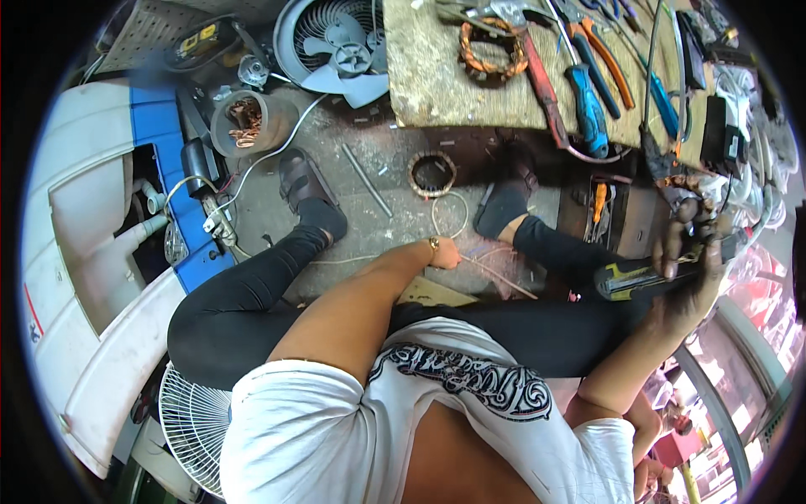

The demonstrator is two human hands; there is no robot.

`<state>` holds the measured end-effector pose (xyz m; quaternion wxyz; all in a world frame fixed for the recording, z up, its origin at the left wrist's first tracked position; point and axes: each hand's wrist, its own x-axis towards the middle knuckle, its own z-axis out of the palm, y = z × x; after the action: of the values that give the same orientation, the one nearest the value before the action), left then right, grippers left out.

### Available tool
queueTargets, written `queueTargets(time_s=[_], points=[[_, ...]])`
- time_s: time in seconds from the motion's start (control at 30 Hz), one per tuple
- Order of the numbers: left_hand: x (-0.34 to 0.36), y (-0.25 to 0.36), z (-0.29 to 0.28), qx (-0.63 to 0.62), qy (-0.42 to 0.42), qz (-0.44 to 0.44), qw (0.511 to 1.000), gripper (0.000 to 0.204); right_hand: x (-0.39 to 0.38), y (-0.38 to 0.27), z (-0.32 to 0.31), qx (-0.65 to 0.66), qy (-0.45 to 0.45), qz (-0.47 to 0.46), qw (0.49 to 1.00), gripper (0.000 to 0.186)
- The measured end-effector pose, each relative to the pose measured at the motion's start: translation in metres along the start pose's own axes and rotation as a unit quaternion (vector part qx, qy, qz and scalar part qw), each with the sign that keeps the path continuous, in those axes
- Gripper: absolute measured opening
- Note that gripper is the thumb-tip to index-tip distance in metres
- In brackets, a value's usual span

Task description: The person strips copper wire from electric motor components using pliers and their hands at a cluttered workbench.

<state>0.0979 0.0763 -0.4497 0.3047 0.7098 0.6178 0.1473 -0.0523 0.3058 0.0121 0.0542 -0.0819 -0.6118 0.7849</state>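
Observation:
My left hand (446, 253) is closed, low over the floor between my legs. A thin tan cord (501, 278) runs out beside it; whether the fingers hold it is hidden. Just beyond lies a ring-shaped motor stator (431, 174) with a looped cord at its near edge. Over on the right, my right hand (690, 252) has its fingers curled around a tool with a yellow and black handle (625, 280), above my thigh. The tool's working end is not clear.
A wooden board (428, 76) holds a copper-wound stator (493, 52), a red-handled tool (546, 92), blue-handled screwdriver (588, 109) and pliers (609, 63). Around the floor are a metal rod (367, 180), tub of copper scraps (252, 122), fan (344, 50) and white-blue casing (92, 202).

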Motion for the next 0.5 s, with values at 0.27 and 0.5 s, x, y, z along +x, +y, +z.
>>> queueTargets(time_s=[0.27,0.5], points=[[-0.164,0.010,-0.165,-0.141,0.171,-0.230,0.948,0.023,-0.022,0.004,0.021,-0.005,-0.022,0.047,0.999,0.025],[-0.401,0.022,-0.274,0.042,0.290,-0.590,0.753,0.029,-0.041,-0.012,0.053,-0.005,-0.071,0.043,0.997,0.026]])
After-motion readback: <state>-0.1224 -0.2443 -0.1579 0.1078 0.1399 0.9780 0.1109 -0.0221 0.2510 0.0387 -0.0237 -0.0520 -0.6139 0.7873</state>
